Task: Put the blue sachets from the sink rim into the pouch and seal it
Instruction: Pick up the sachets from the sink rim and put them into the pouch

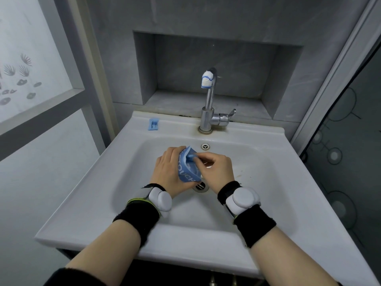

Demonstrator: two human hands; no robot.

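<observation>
Over the basin of the white sink [103, 182], my left hand [168, 172] grips a blue pouch [188, 169] with white lettering, its mouth held open and facing up. My right hand [216, 168] pinches a blue sachet [191, 156] whose end sits inside the pouch mouth. One more blue sachet [153, 124] lies flat on the sink rim at the back left, apart from both hands.
A chrome tap [210, 104] with a taped spout stands at the back middle of the rim, its lever pointing right. The drain [200, 185] lies just under my hands. A grey wall niche [216, 69] sits behind the tap.
</observation>
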